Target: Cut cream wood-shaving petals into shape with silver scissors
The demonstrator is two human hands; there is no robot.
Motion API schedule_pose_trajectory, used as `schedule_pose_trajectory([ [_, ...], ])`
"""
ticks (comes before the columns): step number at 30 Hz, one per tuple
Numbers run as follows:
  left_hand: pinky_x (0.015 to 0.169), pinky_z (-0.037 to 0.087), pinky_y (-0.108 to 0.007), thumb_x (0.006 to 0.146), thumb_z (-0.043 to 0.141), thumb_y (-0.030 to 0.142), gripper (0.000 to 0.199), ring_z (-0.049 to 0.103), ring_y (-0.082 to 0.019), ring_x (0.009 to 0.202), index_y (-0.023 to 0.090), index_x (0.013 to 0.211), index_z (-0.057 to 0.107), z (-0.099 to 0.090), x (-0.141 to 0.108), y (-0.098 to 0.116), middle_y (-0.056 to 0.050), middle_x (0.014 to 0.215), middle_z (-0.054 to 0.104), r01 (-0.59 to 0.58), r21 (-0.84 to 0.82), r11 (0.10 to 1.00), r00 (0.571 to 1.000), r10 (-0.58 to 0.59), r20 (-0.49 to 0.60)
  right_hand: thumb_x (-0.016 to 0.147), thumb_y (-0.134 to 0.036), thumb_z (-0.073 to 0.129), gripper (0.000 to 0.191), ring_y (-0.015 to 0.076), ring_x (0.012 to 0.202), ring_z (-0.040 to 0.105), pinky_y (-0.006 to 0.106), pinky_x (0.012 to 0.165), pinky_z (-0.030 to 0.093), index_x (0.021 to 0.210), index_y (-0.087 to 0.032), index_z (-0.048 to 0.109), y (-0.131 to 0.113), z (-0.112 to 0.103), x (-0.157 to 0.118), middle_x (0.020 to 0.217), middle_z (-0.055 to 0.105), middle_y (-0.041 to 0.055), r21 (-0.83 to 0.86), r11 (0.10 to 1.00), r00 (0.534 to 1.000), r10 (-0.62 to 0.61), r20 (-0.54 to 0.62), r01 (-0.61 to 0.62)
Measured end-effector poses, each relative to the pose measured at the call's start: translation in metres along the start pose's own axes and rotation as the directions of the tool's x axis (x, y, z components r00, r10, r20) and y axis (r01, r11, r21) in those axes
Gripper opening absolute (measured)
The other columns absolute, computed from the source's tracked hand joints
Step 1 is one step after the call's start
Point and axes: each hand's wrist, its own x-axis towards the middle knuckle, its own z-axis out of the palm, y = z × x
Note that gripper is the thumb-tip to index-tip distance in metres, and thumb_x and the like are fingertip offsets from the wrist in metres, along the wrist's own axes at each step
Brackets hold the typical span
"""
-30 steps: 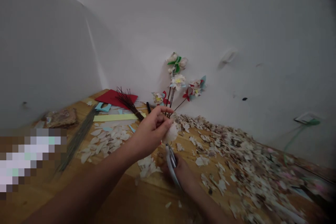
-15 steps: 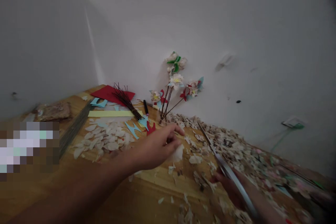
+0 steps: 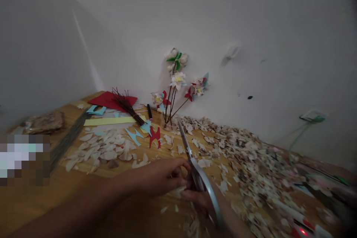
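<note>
right hand (image 3: 203,200) clamped on scissors (image 3: 200,173). left hand (image 3: 164,176) alongside, fingers curled, grip unclear. flowers (image 3: 178,79) at worktop (image 3: 150,214)'s back edge.

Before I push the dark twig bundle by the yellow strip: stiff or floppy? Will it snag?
The twig bundle is probably fairly stiff; its stems hold nearly straight. Likely springy at the far end, where thin tips splay. Those tips could catch or drag the red sheet beneath.

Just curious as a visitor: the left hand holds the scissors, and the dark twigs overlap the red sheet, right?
Not quite: the head view shows the scissors in the right hand, not the left hand. The dark twigs do overlap the red sheet.
</note>
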Motion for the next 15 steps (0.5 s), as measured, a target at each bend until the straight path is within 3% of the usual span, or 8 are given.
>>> schedule_pose_trajectory([
  [2, 0.054, 0.030, -0.021, 0.083, 0.052, 0.027, 0.023, 0.040, -0.010, 0.057, 0.022, 0.105, 0.055, 0.003, 0.003, -0.004, 0.006, 0.064, 0.045, 0.020, -0.164, 0.986, 0.999, -0.025, -0.030, 0.051, -0.034, 0.083, 0.040, 0.0166, 0.069, 0.059, 0.027, 0.065, 0.046, 0.085, -0.024, 0.065, 0.009, -0.008, -0.001, 0.074, 0.065, -0.0007, -0.019, 1.000, 1.000, -0.005, -0.031, 0.004],
  [4, 0.053, 0.030, -0.021, 0.081, 0.056, 0.034, 0.026, 0.042, -0.009, 0.054, 0.021, 0.104, 0.054, 0.005, 0.006, -0.009, 0.007, 0.061, 0.047, 0.078, -0.391, 0.917, 0.991, -0.114, -0.068, 0.052, -0.035, 0.082, 0.036, 0.0167, 0.067, 0.060, 0.026, 0.063, 0.047, 0.082, -0.023, 0.064, 0.014, -0.013, -0.004, 0.071, 0.065, -0.0013, -0.059, 0.998, 0.992, -0.030, -0.123, 0.023],
  [8, 0.064, 0.044, -0.028, 0.060, 0.078, 0.035, 0.046, 0.058, -0.014, 0.066, 0.020, 0.098, 0.056, 0.012, 0.012, -0.017, 0.000, 0.075, 0.063, 0.205, -0.778, 0.594, 0.958, -0.284, 0.035, 0.051, -0.036, 0.083, 0.040, 0.0189, 0.069, 0.064, 0.029, 0.065, 0.052, 0.080, -0.025, 0.058, 0.015, -0.014, -0.009, 0.063, 0.061, -0.0048, 0.005, 0.997, 0.943, -0.076, -0.324, 0.082],
  [10, 0.068, 0.047, -0.030, 0.053, 0.083, 0.028, 0.047, 0.061, -0.015, 0.072, 0.019, 0.093, 0.060, 0.017, 0.014, -0.018, -0.001, 0.083, 0.066, 0.217, -0.866, 0.450, 0.953, -0.291, 0.088, 0.050, -0.036, 0.084, 0.045, 0.0194, 0.072, 0.066, 0.031, 0.069, 0.053, 0.083, -0.026, 0.055, 0.014, -0.012, -0.009, 0.064, 0.061, -0.0056, 0.093, 0.984, 0.907, -0.102, -0.408, 0.153],
  [12, 0.070, 0.048, -0.028, 0.056, 0.082, 0.023, 0.038, 0.062, -0.014, 0.076, 0.018, 0.089, 0.062, 0.024, 0.016, -0.019, -0.002, 0.088, 0.067, 0.181, -0.915, 0.359, 0.954, -0.292, 0.074, 0.049, -0.034, 0.085, 0.049, 0.0176, 0.068, 0.065, 0.030, 0.065, 0.054, 0.085, -0.025, 0.052, 0.014, -0.010, -0.008, 0.067, 0.062, -0.0055, 0.141, 0.968, 0.883, -0.122, -0.454, 0.206],
  [15, 0.069, 0.049, -0.025, 0.060, 0.081, 0.020, 0.036, 0.064, -0.014, 0.077, 0.018, 0.089, 0.061, 0.032, 0.018, -0.021, -0.001, 0.086, 0.069, 0.089, -0.945, 0.314, 0.935, -0.354, -0.029, 0.054, -0.038, 0.083, 0.052, 0.0072, 0.038, 0.048, 0.020, 0.038, 0.042, 0.089, -0.025, 0.047, 0.018, -0.011, -0.007, 0.061, 0.058, -0.0087, 0.086, 0.978, 0.885, -0.132, -0.446, 0.190],
])
